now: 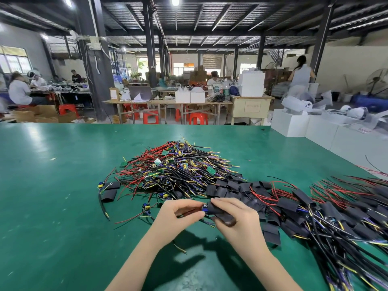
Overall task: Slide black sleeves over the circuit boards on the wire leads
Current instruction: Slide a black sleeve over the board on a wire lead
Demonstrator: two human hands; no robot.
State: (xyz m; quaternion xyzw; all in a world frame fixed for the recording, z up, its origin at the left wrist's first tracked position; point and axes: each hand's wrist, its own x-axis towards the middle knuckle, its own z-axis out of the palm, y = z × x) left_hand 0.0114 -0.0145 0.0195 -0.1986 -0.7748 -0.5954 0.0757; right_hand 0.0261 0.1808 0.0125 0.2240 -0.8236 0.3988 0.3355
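**Desk:** What is in each hand?

**Photographer:** The left hand (pixel 180 215) pinches a small board (pixel 205 208) with a blue part, fingers curled round its leads. The right hand (pixel 233 215) grips one black sleeve (pixel 222 215), thumb and fingers wrapped round it. The sleeve's mouth meets the board's end, just this side of the pile (pixel 178 169).

**Desk:** Counts?

**Photographer:** Two hands, one board and one sleeve in work. The pile itself is a tangle of red, black, yellow and purple leads with green boards, too many to count. Left of the pile lie two loose sleeves (pixel 109 195), one under the other, with a bare board at their corner. Another bare board (pixel 146 207) sits between the pile and the left hand. Right of the pile a heap of loose sleeves runs into a spread of sleeved leads (pixel 336 208); I cannot number either.

**Desk:** Anything in the way?

**Photographer:** The right hand's fingers hide most of the held sleeve, and the left hand covers the board's leads.

**Desk:** The setting?

**Photographer:** A green table (pixel 52 185), scuffed, with white boxes (pixel 304 124) at its corner far right of the pile. Beyond the pile, a workshop hall: black columns, dark steel ceiling, red stools (pixel 198 118) under wooden tables, and workers seated at benches, at least four in view, with one person standing at the far right.
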